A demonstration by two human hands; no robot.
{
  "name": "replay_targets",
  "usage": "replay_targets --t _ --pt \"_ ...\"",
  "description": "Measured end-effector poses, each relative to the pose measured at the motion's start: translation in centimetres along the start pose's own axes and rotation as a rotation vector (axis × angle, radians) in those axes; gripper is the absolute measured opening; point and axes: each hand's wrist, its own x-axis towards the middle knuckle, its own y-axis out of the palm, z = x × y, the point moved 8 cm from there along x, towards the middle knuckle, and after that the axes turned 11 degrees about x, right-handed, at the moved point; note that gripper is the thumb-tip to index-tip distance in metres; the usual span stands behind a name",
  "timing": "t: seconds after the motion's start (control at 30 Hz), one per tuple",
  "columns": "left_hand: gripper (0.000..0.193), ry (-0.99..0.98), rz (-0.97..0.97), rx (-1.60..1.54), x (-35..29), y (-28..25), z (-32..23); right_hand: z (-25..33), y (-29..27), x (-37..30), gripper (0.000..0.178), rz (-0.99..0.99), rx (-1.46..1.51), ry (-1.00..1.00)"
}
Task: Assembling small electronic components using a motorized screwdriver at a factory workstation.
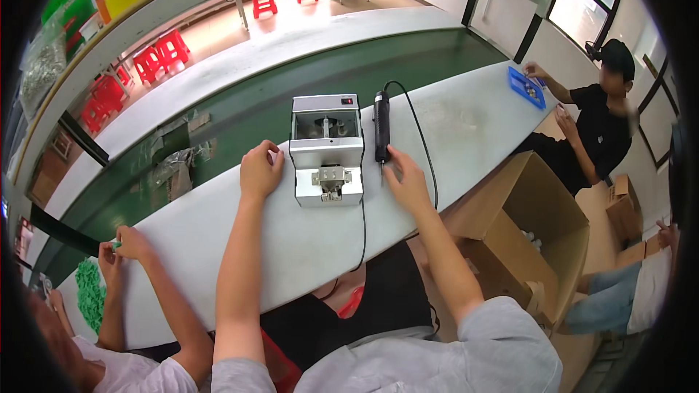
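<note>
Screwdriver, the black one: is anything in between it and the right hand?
No, nothing visible. The right hand is right beside the lower part of the screwdriver; the cable curves past on the hand's other side.

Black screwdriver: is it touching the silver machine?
Apart: the head view shows a strip of white tabletop between the black screwdriver and the silver machine.

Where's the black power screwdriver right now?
Head view, slightly right of centre: the black power screwdriver is just right of the silver machine, the right hand by its lower end.
</note>
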Motion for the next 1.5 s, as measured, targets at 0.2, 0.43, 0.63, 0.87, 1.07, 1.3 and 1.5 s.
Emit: replay_targets --t 0.2,0.43,0.63,0.87,1.07,1.3,1.5 --pt "0.017 -0.006 -0.036 -0.042 -0.2 0.5 0.4 5.3 -1.1 -6.6 0.042 -0.009 -0.234 -0.064" --pt "0.016 -0.011 -0.020 -0.073 -0.1 0.7 0.8 6.0 -1.9 -7.8 0.035 -0.025 -0.232 -0.082" --pt "0.016 -0.072 -0.015 -0.146 -0.1 0.2 1.4 4.5 -2.2 -2.2 0.038 -0.029 -0.229 0.127" --pt "0.017 -0.075 0.004 -0.189 -0.2 0.4 0.7 -0.6 -1.8 7.4 0.066 0.044 -0.615 0.408" --pt "0.019 -0.079 -0.006 -0.190 -0.4 0.1 2.0 -1.4 -1.1 4.9 0.057 0.153 -0.508 0.372" --pt "0.018 -0.084 0.053 -0.152 0.3 -0.1 1.7 4.3 -3.1 2.1 0.047 -0.052 -0.419 0.122" --pt "0.017 -0.066 0.057 -0.139 0.3 0.6 1.1 -4.6 -9.3 12.3 0.045 -0.187 -0.423 0.075"
